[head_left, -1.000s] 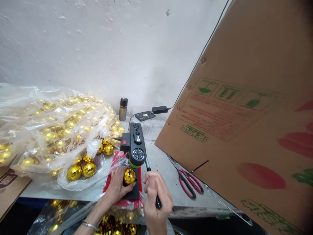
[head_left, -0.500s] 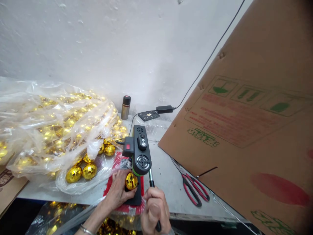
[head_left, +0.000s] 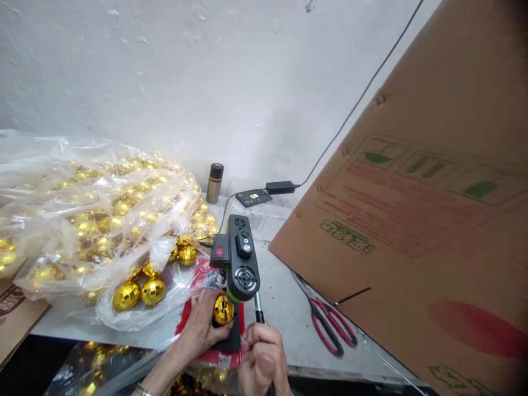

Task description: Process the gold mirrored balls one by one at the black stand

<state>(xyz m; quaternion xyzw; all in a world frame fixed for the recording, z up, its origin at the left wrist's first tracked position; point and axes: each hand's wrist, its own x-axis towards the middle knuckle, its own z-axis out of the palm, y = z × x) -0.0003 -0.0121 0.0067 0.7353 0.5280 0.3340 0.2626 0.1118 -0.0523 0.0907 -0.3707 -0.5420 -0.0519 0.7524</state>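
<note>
Gold ball; in left hand.

The left hand, low in the frame and left of centre, is ungloved, with slim fingers. The left forearm is uncovered down to the bottom edge, where a bracelet circles it: a narrow, silvery band with a smooth, bright shine (the frame cuts through it, so any clasp or engraving is impossible to make out). The right hand, at bottom centre, is ungloved too, with a blunt, rounded thumb tip; the frame's lower edge crops whatever lies below it.
</note>
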